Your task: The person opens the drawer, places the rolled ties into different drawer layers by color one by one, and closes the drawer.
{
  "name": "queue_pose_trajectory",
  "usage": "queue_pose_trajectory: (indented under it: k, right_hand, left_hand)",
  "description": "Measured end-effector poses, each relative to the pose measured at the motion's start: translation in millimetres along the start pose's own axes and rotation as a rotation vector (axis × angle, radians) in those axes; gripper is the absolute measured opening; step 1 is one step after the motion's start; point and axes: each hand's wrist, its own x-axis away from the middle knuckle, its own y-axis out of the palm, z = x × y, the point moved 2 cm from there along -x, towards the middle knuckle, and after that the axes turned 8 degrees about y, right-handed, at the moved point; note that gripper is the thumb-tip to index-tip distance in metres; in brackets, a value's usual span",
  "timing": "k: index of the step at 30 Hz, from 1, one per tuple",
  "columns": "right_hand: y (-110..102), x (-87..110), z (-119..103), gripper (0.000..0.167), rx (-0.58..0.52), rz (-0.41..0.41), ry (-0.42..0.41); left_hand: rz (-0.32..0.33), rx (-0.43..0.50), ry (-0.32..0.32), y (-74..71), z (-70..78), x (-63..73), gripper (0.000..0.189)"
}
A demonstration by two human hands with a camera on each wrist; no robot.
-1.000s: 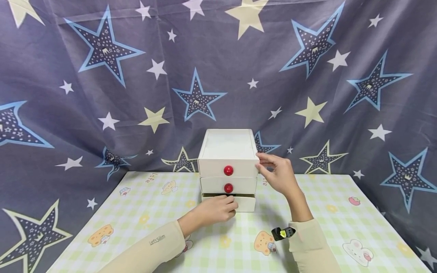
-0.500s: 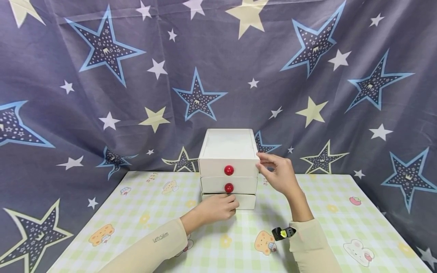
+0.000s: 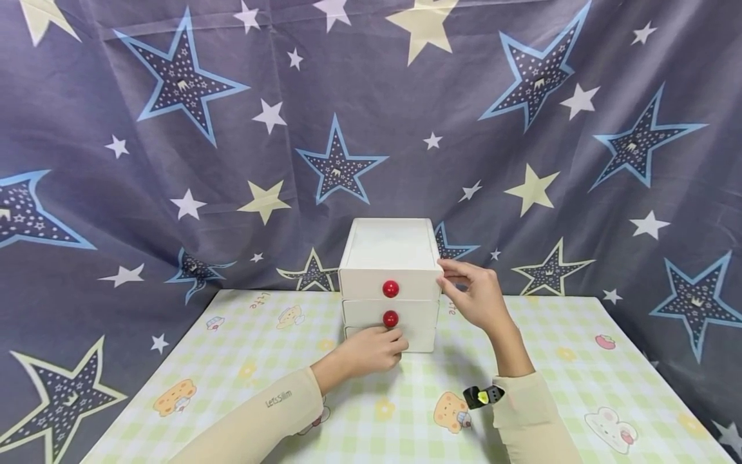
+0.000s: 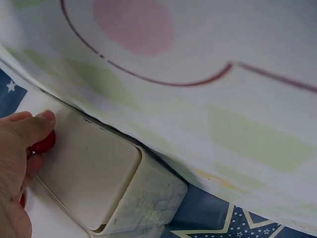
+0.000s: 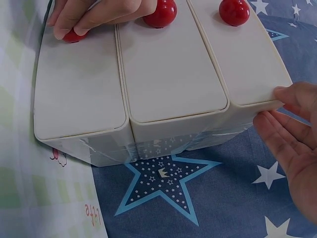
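A small white drawer cabinet (image 3: 390,245) with three stacked drawers stands at the table's back edge. My left hand (image 3: 370,353) pinches the red knob (image 4: 45,144) of the bottom drawer (image 5: 81,94), thumb and fingers round it; in the head view that hand hides the knob. This drawer's front sits about flush with the middle drawer (image 5: 171,74). My right hand (image 3: 476,298) holds the cabinet's upper right front corner, thumb on the front and fingers at the side, as the right wrist view shows. Above, the top drawer (image 3: 365,285) and the middle one are pushed in, each with its red knob.
A green and white checked cloth with cartoon prints covers the table (image 3: 551,361). Behind the cabinet hangs a dark blue curtain (image 3: 324,58) printed with stars. A black strap piece (image 3: 482,396) sits at the right sleeve's cuff.
The bottom drawer has slid back into the cabinet, and the gap above its front has closed. My left hand has moved with it; the right hand has kept its place on the corner.
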Motion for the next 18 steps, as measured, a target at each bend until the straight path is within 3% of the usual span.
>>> queue_pose_trajectory:
  k: [10, 13, 18]
  right_hand:
    - [-1, -1.1, 1, 0.03, 0.033, -0.001, -0.011]
    - [-4, 1.2, 2, 0.027, 0.058, 0.023, -0.004]
    - [-5, 9.6, 2, 0.029, 0.084, 0.016, 0.016]
  left_hand:
    - [-0.028, 0.03, -0.026, -3.5, -1.4, -1.0, 0.009]
    - [-0.021, 0.101, -0.044, -7.2, -0.7, -1.5, 0.009]
    - [0.052, 0.277, -0.116, -11.8, 1.3, 4.5, 0.007]
